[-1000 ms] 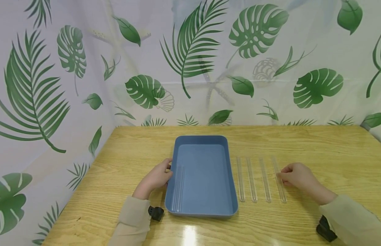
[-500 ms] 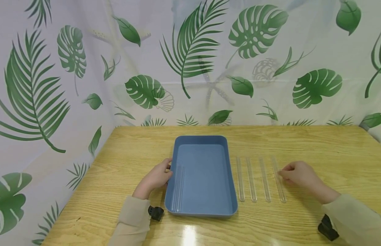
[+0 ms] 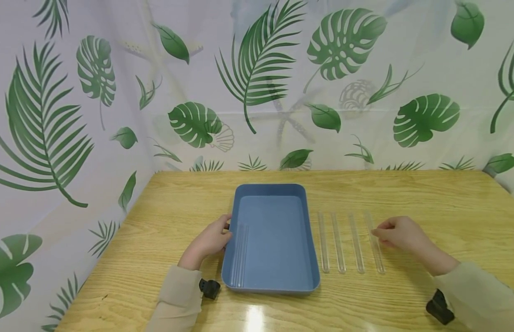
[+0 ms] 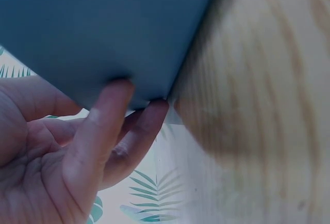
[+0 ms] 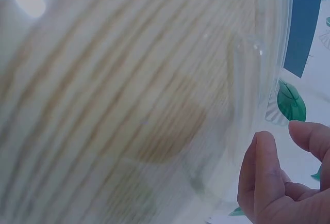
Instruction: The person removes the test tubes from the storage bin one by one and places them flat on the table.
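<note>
The right hand (image 3: 399, 233) has its fingers bent and its thumb and forefinger drawn near each other, tips at the outer edge of the rightmost clear tube (image 3: 376, 256). The right wrist view shows a gap between those tips, so this grip is not closed round anything; whether a fingertip touches the tube I cannot tell. The left hand (image 3: 211, 236) is beside the long left side of a blue tray (image 3: 277, 230), with loosely bent fingers resting against the outer wall rather than clasping it.

The right forearm slants in from the lower right corner, wrist low, hand pointing left across the desk (image 3: 182, 193). The left forearm rises from the bottom edge, and its hand turns inward to the tray. Both sleeves are beige, the left sleeve (image 3: 174, 295) and the right sleeve (image 3: 476, 295) ending at the wrist, each with a small black device on its inner side.

Between the tray and the rightmost tube lie three more tubes (image 3: 356, 242), spaced apart and nearly parallel, rounded ends toward the person. Inside the tray, other clear tubes (image 3: 239, 258) lie lengthwise along the left wall; their number is hard to make out.

Behind the desk hangs a pale cloth (image 3: 190, 87) printed with green leaves, faint starfish and shells.
</note>
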`<move>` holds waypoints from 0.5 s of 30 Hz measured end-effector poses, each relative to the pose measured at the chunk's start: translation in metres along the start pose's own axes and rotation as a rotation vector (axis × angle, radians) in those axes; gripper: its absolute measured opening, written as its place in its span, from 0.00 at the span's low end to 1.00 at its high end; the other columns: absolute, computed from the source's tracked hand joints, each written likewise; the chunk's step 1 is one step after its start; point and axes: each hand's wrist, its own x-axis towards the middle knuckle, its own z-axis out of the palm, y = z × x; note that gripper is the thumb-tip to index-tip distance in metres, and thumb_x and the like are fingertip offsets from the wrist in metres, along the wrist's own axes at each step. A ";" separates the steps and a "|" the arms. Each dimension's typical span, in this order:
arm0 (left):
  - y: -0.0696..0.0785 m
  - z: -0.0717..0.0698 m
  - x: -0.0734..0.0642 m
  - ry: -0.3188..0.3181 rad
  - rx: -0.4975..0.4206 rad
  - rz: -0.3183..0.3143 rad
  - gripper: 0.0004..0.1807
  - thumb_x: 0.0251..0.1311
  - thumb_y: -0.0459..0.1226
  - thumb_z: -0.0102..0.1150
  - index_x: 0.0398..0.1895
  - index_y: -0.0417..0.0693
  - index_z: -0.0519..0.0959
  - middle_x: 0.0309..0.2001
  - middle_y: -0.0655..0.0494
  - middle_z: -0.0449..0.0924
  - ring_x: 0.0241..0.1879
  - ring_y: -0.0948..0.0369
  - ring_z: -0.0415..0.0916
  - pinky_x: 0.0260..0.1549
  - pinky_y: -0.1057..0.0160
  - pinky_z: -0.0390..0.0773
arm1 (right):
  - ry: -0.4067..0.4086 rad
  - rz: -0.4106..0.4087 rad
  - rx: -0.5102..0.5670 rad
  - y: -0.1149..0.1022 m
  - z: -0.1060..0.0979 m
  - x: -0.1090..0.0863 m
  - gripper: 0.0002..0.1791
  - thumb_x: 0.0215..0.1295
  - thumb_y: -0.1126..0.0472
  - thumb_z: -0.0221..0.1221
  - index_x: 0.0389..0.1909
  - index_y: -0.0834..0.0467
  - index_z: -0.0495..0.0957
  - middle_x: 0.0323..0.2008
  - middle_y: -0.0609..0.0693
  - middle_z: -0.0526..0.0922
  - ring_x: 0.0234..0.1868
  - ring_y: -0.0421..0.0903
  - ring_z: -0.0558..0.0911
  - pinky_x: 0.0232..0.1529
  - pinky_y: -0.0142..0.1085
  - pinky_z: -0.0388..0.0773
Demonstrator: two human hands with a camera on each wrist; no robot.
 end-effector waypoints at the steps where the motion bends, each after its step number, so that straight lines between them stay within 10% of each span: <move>1: 0.000 0.000 0.000 0.000 0.000 -0.001 0.26 0.62 0.29 0.38 0.65 0.36 0.52 0.53 0.34 0.65 0.38 0.52 0.73 0.25 0.59 0.75 | -0.001 -0.001 0.001 -0.001 0.001 0.000 0.22 0.60 0.56 0.53 0.39 0.76 0.72 0.27 0.55 0.77 0.26 0.47 0.77 0.27 0.39 0.74; 15: -0.002 0.000 0.001 0.002 0.009 0.003 0.26 0.62 0.29 0.39 0.64 0.36 0.53 0.52 0.34 0.65 0.37 0.53 0.73 0.24 0.60 0.75 | -0.037 -0.032 0.062 -0.024 0.013 0.002 0.20 0.60 0.59 0.54 0.39 0.76 0.71 0.30 0.57 0.77 0.31 0.51 0.79 0.32 0.39 0.77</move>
